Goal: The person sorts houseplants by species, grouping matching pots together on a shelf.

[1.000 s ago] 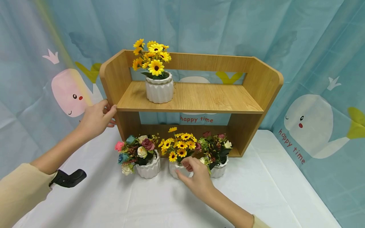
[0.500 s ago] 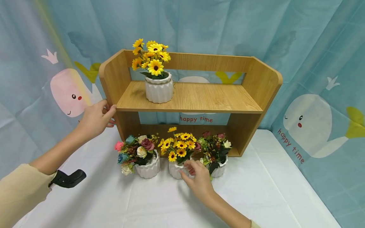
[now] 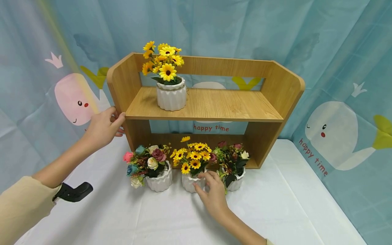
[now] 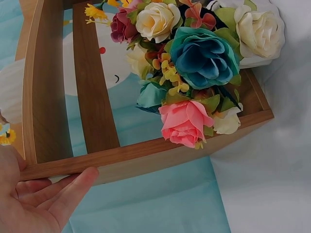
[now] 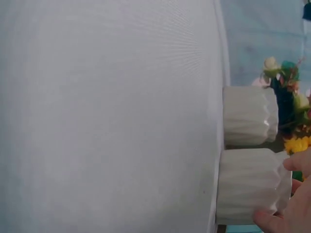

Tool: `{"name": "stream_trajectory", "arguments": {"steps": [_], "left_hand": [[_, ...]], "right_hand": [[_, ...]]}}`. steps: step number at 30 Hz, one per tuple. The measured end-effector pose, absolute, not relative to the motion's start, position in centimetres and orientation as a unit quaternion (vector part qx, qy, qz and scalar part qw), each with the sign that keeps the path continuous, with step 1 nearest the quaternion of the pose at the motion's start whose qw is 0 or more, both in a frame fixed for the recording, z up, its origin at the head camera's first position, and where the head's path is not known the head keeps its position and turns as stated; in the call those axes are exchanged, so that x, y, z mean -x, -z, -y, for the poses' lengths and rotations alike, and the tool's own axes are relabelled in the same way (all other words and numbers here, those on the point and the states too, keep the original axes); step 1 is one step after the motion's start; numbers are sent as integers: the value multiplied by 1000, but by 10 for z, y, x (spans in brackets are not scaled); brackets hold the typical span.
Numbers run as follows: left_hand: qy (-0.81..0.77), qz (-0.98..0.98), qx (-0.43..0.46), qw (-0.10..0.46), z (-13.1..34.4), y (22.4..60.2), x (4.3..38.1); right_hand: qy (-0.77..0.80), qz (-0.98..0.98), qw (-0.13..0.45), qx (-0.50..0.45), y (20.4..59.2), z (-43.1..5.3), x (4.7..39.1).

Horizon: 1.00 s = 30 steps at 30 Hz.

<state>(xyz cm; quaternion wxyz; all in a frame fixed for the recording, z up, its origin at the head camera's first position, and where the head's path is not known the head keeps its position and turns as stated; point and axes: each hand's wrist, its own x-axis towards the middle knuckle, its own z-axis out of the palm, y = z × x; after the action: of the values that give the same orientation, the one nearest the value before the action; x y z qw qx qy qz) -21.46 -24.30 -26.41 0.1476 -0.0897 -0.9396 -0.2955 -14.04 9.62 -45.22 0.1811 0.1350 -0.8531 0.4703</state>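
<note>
- Right hand (image 3: 211, 194) shifted slightly rightward since a second ago, now at yellow-flower pot (image 3: 188, 183); fingers bent near rim, gripping or not: cannot tell.
- Yellow-flower pot upright on white cloth (image 3: 165, 217), between left rose pot (image 3: 160, 181) and right rose pot (image 3: 237, 183).
- Left hand (image 3: 102, 127) pinches wooden shelf (image 3: 226, 105) by its left side.

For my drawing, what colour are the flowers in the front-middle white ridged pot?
Yellow flowers, dark-centred, clearest in head view.

A blue whale-print curtain (image 3: 220, 27) hangs behind a white tablecloth (image 3: 171, 217).
</note>
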Motion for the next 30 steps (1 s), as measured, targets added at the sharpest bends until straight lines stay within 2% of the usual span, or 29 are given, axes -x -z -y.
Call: {"name": "stream_trajectory", "arguments": {"steps": [10,17,30], "left_hand": [[303,939,86,136,244,263,216],[306,937,90,142,244,264,215],[304,938,92,142,244,265,217]], "right_hand": [[-488,842,163,-159,451,-97,158],[-547,818,109,-144,452,-98,166],[-576,802,120,-100,457,-91,163]]}}
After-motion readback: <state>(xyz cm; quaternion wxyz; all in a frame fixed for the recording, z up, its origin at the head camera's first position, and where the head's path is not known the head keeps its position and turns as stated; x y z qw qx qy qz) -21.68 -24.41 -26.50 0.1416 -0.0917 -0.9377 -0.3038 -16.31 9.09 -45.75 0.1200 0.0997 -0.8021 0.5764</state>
